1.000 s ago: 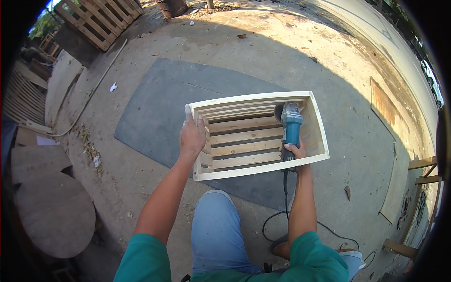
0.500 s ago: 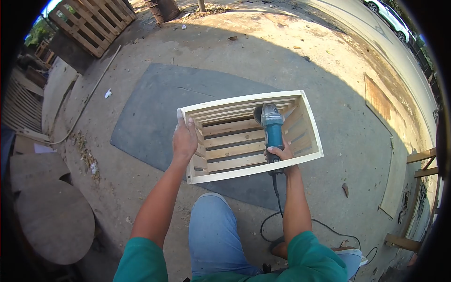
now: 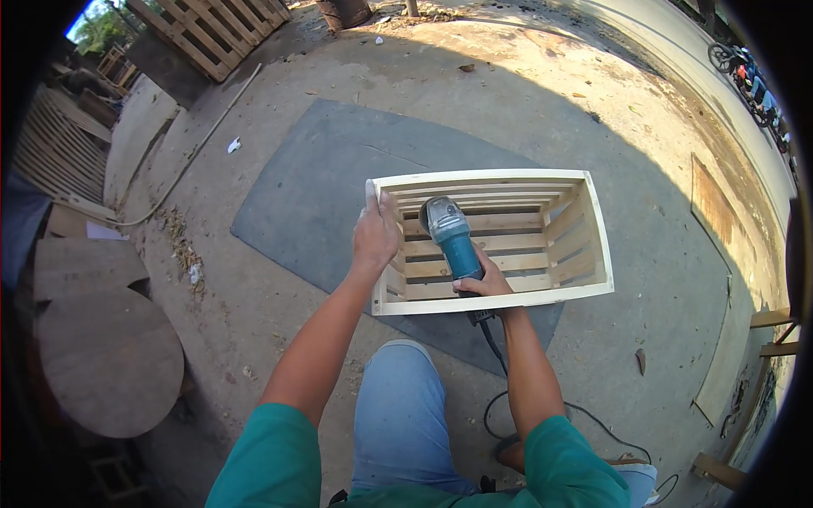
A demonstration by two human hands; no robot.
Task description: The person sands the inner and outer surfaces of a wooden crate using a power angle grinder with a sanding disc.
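Observation:
A slatted crate of pale wood (image 3: 495, 176) rests over a dark grey mat, its open side facing up. My left hand (image 3: 375, 237) is closed on the crate's left end, fingers over the rim at the upper left corner. In my right hand (image 3: 486, 281) is a teal angle grinder (image 3: 458, 251), gripped round its body. The grinder's head and disc point up and left inside the crate, near the left end slats. My right forearm passes over the near rim, and a black cord (image 3: 494, 345) trails from the tool's tail.
The grey mat (image 3: 296, 182) lies on a concrete floor. Round brown boards (image 3: 110, 364) stand at lower left, with slatted wood and a pallet (image 3: 216, 34) beyond. A thin board (image 3: 714, 347) lies at right. The cord loops by my foot. Motorcycles (image 3: 758, 89) stand along the road.
The grinder has moved left inside the crate, closer to my left hand, and its head now tilts left. My left hand stays on the crate's left end. The camera view has shifted.

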